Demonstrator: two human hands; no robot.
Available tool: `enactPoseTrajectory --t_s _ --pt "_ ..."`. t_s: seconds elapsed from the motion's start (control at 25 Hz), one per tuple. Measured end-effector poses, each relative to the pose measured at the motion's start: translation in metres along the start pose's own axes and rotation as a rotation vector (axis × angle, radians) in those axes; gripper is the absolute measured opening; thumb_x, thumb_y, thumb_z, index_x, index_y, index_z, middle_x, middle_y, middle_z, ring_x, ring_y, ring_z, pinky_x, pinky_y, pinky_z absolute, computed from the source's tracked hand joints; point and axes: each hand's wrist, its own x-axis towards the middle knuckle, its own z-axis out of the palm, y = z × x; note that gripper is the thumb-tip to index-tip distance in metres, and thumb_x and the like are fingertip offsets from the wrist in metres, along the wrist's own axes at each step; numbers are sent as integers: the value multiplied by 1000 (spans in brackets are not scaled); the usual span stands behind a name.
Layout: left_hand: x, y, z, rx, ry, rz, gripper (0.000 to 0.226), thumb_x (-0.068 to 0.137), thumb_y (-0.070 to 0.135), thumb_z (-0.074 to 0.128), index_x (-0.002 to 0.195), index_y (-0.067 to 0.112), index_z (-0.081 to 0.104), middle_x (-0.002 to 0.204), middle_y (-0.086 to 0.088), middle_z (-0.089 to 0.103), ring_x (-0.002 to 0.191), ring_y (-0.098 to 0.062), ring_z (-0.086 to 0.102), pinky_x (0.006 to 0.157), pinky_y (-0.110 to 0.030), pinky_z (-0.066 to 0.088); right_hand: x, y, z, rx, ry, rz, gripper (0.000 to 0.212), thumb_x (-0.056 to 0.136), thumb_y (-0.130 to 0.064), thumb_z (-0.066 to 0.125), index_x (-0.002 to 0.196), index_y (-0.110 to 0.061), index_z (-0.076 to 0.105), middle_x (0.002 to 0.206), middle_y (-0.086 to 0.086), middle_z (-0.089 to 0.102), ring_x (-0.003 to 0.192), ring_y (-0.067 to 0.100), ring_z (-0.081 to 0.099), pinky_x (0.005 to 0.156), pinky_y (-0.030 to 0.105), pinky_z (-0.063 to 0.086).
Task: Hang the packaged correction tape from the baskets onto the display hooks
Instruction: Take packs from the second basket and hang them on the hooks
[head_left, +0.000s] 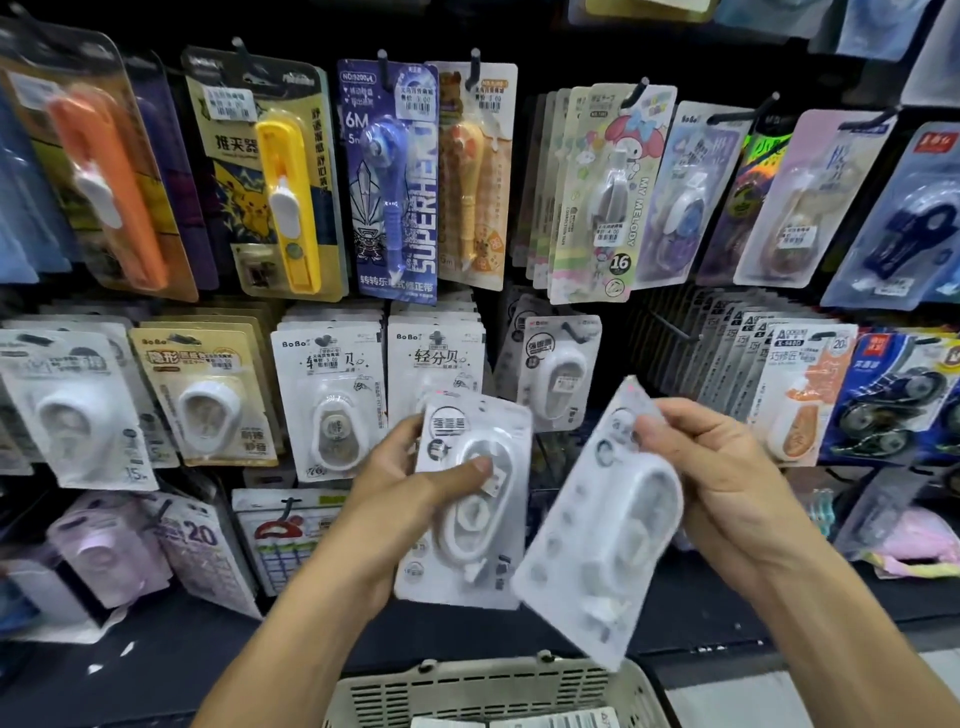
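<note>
Two white blister-packed correction tapes are held in front of a shop display wall. The left pack (470, 501) stands nearly upright, gripped by the left hand (415, 488) with its thumb pressed across the clear bubble and fingers curled behind the card. The right pack (605, 530), blurred and tilted with its top leaning right, is pinched near its upper edge by the right hand (722, 483). The two packs sit just beside each other, their lower edges close. Below them is a beige slotted plastic basket (488, 691) with more packs inside. Behind, black metal display hooks (475, 70) carry rows of colourful carded correction tapes (395, 176), packed side by side.
</note>
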Motion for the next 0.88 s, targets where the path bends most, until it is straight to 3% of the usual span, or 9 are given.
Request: enactPoseTrajectory --t_s 0.08,0.16,0.28,0.36,0.44,0.48,0.72,0.8,0.88 --pt "-5 -3 7 -30 -193 -44 49 74 17 85 119 28 69 110 -5 80 96 -28 78 78 -40 64 -2 8 11 -251 -22 -15 21 63 -32 84 78 -19 79 69 4 75 48 9 65 38 16 44" --pt "-8 -9 14 -46 -314 -69 45 74 21 87 116 30 71 114 -7 78 101 -28 77 76 -35 64 -1 19 23 -336 75 -96 20 63 -32 86 77 -21 77 68 2 74 52 10 66 43 19 48" --pt "-7 -16 24 -67 -216 -27 60 67 20 94 121 26 68 112 -5 79 98 -27 77 72 -33 63 -1 30 27 -272 341 -132 35 71 -44 86 96 -32 64 77 -4 71 63 7 68 53 20 51" --pt "-4 -15 24 -124 -66 37 65 59 23 93 118 26 67 107 -5 80 93 -28 79 69 -37 64 -7 32 28 -208 185 79 57 69 -57 84 114 -34 58 92 -10 75 76 5 73 56 19 53" --pt "1 -13 20 -201 45 100 65 55 26 89 116 22 67 104 -7 81 89 -29 79 66 -40 65 -13 34 34 -226 -179 273 53 72 -42 86 119 -27 65 102 -3 79 86 16 77 60 25 57" --pt "2 -11 18 -223 72 123 64 55 27 89 115 21 68 103 -8 81 88 -29 79 65 -40 65 -14 35 36 -248 -254 298 46 74 -36 87 115 -25 69 101 2 79 85 19 77 59 27 58" --pt "4 -8 15 -268 146 202 60 57 31 87 115 28 70 111 -3 79 100 -23 77 87 -42 58 0 33 33 -108 30 77 42 80 -33 71 116 -13 63 99 6 79 87 22 76 61 30 61" --pt "5 -8 12 -276 175 210 60 60 28 85 118 28 69 112 -2 79 100 -21 77 85 -39 59 5 35 28 -38 141 34 32 88 -26 69 117 -13 62 99 4 79 85 20 77 59 26 60" --pt "6 -6 9 -285 188 222 56 62 24 84 117 27 69 110 -1 80 96 -19 78 73 -29 62 9 38 20 -88 289 0 23 98 -22 63 120 -23 58 93 -6 78 71 15 75 48 23 54"
